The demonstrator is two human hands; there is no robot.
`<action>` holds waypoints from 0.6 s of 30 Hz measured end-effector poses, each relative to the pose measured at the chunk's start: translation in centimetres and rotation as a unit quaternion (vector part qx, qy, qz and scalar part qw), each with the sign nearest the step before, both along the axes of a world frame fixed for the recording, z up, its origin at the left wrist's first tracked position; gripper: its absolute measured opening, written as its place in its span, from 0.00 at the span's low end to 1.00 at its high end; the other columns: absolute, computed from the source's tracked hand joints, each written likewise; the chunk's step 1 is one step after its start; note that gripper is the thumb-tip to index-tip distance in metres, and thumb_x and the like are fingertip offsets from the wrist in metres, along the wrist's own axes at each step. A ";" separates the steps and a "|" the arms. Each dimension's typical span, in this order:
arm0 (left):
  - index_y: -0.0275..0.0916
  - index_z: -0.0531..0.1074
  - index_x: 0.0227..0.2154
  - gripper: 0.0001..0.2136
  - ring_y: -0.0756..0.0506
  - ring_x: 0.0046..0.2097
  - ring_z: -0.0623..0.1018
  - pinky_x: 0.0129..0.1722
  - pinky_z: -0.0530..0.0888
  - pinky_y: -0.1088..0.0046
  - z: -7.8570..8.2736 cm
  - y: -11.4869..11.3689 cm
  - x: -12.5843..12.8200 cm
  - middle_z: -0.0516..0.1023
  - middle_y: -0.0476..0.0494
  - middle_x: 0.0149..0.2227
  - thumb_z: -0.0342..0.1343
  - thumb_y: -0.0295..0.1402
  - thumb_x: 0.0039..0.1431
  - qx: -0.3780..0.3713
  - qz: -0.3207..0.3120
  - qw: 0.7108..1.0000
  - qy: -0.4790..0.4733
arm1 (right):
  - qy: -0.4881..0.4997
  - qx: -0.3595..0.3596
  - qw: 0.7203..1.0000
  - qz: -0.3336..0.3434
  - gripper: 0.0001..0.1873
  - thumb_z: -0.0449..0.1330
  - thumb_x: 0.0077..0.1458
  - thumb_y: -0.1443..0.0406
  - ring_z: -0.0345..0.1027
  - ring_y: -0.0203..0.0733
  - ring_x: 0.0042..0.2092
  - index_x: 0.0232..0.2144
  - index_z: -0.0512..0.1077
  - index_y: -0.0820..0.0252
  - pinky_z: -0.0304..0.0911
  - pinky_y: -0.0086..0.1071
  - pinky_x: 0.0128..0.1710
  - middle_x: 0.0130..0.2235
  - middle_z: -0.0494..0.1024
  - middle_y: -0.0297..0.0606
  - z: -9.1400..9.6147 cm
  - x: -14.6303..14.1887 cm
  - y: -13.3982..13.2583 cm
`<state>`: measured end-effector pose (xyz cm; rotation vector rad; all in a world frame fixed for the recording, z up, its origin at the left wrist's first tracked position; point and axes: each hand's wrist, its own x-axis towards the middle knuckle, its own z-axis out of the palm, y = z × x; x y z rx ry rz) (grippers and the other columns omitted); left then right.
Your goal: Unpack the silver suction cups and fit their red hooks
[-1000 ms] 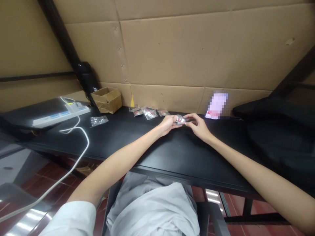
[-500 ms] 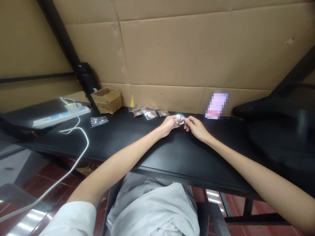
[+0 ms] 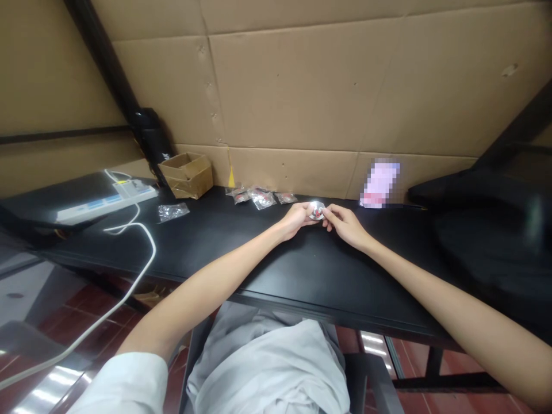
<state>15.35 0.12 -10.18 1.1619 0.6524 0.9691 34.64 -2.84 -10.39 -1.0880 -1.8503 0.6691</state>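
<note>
I have my bare left arm (image 3: 202, 287) and bare right arm (image 3: 448, 305) reaching forward and inward, my left hand (image 3: 296, 221) and right hand (image 3: 345, 225) close together, their fingers (image 3: 334, 213) curled and pinching from either side.

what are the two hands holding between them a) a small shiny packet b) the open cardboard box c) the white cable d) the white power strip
a, the left hand and right hand both pinch the small shiny packet, while the open cardboard box sits off to the left, untouched.
</note>
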 end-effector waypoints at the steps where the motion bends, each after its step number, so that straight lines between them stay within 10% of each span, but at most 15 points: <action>1: 0.35 0.80 0.40 0.09 0.45 0.44 0.83 0.64 0.74 0.56 0.0 0.0 0.0 0.85 0.39 0.38 0.54 0.28 0.70 -0.006 0.000 1.000 0.000 | 0.002 -0.001 1.000 0.001 0.30 0.59 0.66 0.37 0.72 0.42 0.29 0.31 0.74 0.55 0.66 0.37 0.34 0.30 0.80 0.36 0.0 0.0 0.0; 18: 0.35 0.81 0.46 0.11 0.44 0.47 0.84 0.64 0.73 0.58 0.3 0.1 -0.1 0.86 0.39 0.42 0.54 0.32 0.71 0.014 0.005 1.000 0.018 | -0.029 0.015 0.999 -0.013 0.32 0.54 0.70 0.36 0.72 0.42 0.28 0.32 0.74 0.54 0.67 0.37 0.34 0.29 0.80 0.36 -0.1 -0.1 0.1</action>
